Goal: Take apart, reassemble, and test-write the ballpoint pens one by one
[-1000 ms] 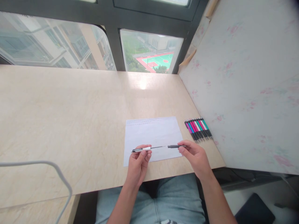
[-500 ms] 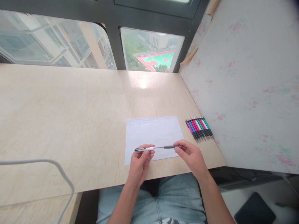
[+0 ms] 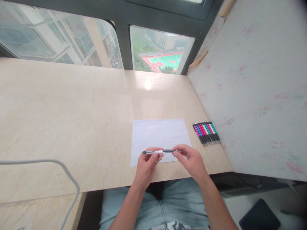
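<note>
Our left hand (image 3: 147, 166) and right hand (image 3: 192, 161) face each other, near but apart, each pinching its own part of one pen (image 3: 159, 151) between thumb and fingers. Largest before us is the pale marbled tabletop (image 3: 72, 111), running back to the dark window frame (image 3: 124, 41). On our right it meets a white wall (image 3: 259, 92) with a faint pink floral pattern. Through the smaller pane we see a green and red sports court (image 3: 168, 61). Below the table's near edge are our light blue jeans (image 3: 182, 198). A sheet of paper (image 3: 160, 135) lies under our hands, with lines of writing along its far edge. A grey cable (image 3: 69, 174) bends over the table's left part. Right of the paper, near the wall, pens (image 3: 207, 132) with purple, blue, pink, white and green barrels lie side by side, their tips toward us. Smallest is the pen we hold, nearly level above the paper's near half: white barrel in our left fingers, dark grip in our right. These parts meet end to end; we cannot tell whether they are fastened.
</note>
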### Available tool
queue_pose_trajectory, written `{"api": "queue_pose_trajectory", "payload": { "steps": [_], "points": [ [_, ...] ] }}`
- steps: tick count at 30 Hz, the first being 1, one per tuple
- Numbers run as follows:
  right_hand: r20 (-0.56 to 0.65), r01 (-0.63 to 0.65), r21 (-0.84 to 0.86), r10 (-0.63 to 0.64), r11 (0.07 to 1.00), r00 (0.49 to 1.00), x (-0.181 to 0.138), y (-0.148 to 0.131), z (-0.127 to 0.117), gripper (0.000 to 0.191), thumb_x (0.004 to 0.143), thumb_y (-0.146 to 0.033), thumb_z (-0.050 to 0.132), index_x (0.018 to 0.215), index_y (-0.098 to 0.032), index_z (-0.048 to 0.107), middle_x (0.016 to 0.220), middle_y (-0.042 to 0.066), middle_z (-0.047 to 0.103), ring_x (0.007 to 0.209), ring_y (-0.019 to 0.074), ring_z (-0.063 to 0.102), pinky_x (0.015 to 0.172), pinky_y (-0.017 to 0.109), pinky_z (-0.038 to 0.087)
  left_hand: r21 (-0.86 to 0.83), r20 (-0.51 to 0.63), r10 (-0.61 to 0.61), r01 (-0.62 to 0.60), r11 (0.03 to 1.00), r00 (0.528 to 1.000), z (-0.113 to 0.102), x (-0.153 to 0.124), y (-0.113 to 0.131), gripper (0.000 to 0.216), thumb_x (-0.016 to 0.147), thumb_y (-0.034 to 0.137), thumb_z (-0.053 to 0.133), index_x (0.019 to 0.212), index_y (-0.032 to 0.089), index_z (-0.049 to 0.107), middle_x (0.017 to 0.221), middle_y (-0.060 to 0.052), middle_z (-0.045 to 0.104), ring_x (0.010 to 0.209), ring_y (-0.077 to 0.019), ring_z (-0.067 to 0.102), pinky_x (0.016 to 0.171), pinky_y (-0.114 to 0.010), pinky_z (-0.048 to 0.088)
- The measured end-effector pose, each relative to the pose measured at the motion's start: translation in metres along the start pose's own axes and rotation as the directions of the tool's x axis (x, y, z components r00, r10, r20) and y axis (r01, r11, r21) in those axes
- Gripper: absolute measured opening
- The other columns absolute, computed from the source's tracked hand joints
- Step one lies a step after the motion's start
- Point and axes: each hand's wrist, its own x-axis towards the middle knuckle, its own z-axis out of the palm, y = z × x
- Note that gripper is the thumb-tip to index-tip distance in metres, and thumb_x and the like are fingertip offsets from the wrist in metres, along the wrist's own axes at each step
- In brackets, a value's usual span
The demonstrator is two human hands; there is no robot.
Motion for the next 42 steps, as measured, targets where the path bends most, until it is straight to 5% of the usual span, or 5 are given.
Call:
{"api": "queue_pose_trajectory", "payload": {
  "steps": [15, 23, 27, 31, 42],
  "points": [
    [0.006, 0.01, -0.085, -0.009, 0.996, 1.0, -0.001, -0.011, -0.001, 0.014, 0.082, -0.035, 0.068, 0.083, -0.023, 0.075, 0.075, 0.002, 0.073, 0.07, 0.0185, 0.065, 0.068, 0.029, 0.052, -0.009, -0.007, 0.003, -0.003, 1.0, 1.0, 0.002, -0.001, 0.002, 0.018, 0.074, 0.024, 0.078, 0.089, 0.014, 0.073, 0.094, -0.009, 0.074, 0.072, -0.012, 0.067, 0.074, -0.024, 0.054],
    [0.028, 0.113, -0.189, -0.109, 0.976, 0.994, -0.002, -0.006, -0.002, 0.05, 0.095, -0.045, 0.048, 0.053, -0.02, 0.059, 0.046, -0.001, 0.052, 0.045, 0.0123, 0.05, 0.05, 0.026, 0.037, 0.041, 0.042, 0.002, -0.004, 0.999, 0.999, 0.002, -0.002, 0.001, 0.018, 0.075, 0.025, 0.078, 0.089, 0.014, 0.074, 0.095, -0.009, 0.074, 0.073, -0.0116, 0.066, 0.074, -0.023, 0.054],
    [0.08, 0.104, -0.085, -0.098, 0.991, 0.992, 0.0, -0.005, -0.004, 0.046, 0.098, -0.046, 0.04, 0.072, -0.019, 0.066, 0.064, 0.003, 0.064, 0.061, 0.0158, 0.06, 0.059, 0.027, 0.044, 0.02, 0.027, 0.008, -0.009, 1.0, 1.0, 0.0, 0.0, -0.001, 0.017, 0.077, 0.023, 0.076, 0.091, 0.014, 0.073, 0.097, -0.009, 0.073, 0.076, -0.0113, 0.066, 0.074, -0.022, 0.053],
    [0.097, 0.064, -0.083, -0.056, 0.994, 0.994, 0.003, -0.007, -0.01, 0.025, 0.091, -0.043, 0.055, 0.093, -0.02, 0.065, 0.088, 0.005, 0.068, 0.075, 0.0179, 0.062, 0.068, 0.028, 0.048, -0.001, 0.001, 0.009, -0.009, 1.0, 1.0, -0.001, 0.002, -0.002, 0.017, 0.078, 0.022, 0.075, 0.092, 0.014, 0.073, 0.097, -0.008, 0.073, 0.076, -0.0106, 0.066, 0.075, -0.021, 0.053],
    [0.181, 0.044, -0.187, -0.009, 0.981, 0.983, 0.003, -0.007, -0.01, 0.046, 0.099, -0.043, 0.038, 0.063, -0.019, 0.053, 0.054, -0.002, 0.053, 0.053, 0.0121, 0.05, 0.056, 0.025, 0.036, 0.05, 0.037, 0.011, -0.013, 0.999, 0.999, 0.0, 0.0, -0.002, 0.017, 0.077, 0.024, 0.075, 0.091, 0.014, 0.073, 0.098, -0.008, 0.073, 0.076, -0.0115, 0.066, 0.075, -0.023, 0.053]
  ]
}}
